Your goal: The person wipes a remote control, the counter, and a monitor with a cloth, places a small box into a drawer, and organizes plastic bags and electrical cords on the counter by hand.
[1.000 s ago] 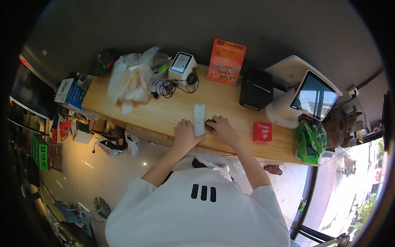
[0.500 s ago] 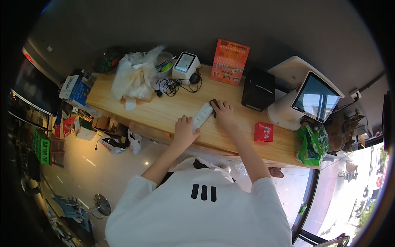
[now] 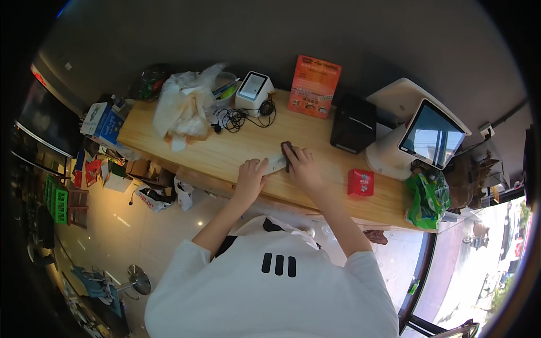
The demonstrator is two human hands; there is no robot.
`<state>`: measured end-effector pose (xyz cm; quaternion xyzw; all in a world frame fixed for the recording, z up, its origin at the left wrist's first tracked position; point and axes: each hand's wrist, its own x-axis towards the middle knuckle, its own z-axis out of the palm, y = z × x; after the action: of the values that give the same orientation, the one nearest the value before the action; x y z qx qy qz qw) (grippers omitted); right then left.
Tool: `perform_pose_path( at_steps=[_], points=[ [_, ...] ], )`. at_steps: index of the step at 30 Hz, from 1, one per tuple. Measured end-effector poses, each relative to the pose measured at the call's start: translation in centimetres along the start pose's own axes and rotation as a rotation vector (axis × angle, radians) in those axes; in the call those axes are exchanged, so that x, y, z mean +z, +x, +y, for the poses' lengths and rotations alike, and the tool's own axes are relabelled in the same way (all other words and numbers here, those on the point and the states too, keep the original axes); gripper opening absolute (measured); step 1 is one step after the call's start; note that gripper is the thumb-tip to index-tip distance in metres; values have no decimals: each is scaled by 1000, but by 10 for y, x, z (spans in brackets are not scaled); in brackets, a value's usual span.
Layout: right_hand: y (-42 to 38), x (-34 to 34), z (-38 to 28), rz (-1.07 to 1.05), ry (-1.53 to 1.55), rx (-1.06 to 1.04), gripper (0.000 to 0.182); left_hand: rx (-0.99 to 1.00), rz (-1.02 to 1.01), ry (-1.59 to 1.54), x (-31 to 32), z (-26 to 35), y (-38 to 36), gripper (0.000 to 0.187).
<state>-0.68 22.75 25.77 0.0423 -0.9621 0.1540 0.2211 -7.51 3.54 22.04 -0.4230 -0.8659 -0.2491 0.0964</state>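
Observation:
A white bar that looks like a power strip [image 3: 275,164] lies over the wooden counter between my hands. My left hand [image 3: 249,179] is closed on its left end, with the thumb along its upper side. My right hand [image 3: 306,170] grips a slim dark object [image 3: 287,153] that crosses the strip's right end. What kind of object it is I cannot tell, as the fingers cover much of it. To the right of this hand sits a small red box [image 3: 360,182].
Along the back of the counter [image 3: 225,152] stand a plastic bag [image 3: 186,107], a white scanner box [image 3: 253,94] with a tangled black cable [image 3: 239,118], an orange menu sign [image 3: 315,85], a black printer [image 3: 354,125] and a touchscreen terminal [image 3: 433,133]. A green bag [image 3: 426,200] lies at the right end.
The white strip has swung from a steep slant to a flatter one, closer to the counter's front edge. My right hand and the dark object have shifted slightly left and nearer me.

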Motion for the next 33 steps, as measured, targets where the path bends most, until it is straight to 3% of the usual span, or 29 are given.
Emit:
perform_pose_path(
  at_steps=[1,4,8,10,12,17,20,25,27,28,30,33],
  points=[
    [-1,1,-16,-36,-36,-85,60,2,-4,-2,0,1,-1,54],
    [-12,15,-22,-33,-78,-34,59,75,65,5,-2,0,-1,56],
    [-13,17,20,17,-82,236,58,112,92,50,-2,2,-2,54],
    [-11,19,3,0,-137,234,55,123,101,56,-2,3,-2,53],
    [-18,30,-23,92,-168,-24,53,140,113,79,-3,3,-3,53],
    [-11,16,8,6,-125,207,50,141,107,87,-5,2,-3,55],
    [-23,23,41,-17,-95,242,50,144,99,99,-1,0,-5,56],
    [-14,3,7,143,71,258,46,157,123,89,1,-8,1,56],
    [-18,13,8,17,-19,147,47,124,26,4,4,-18,6,58],
    [-19,15,12,22,-19,151,47,130,24,5,2,-25,10,58],
    [-25,16,26,-20,-40,248,47,159,-181,-117,-2,-38,20,65],
    [-31,15,41,-10,-40,289,46,225,-240,-79,-11,-49,37,65]
  ],
)
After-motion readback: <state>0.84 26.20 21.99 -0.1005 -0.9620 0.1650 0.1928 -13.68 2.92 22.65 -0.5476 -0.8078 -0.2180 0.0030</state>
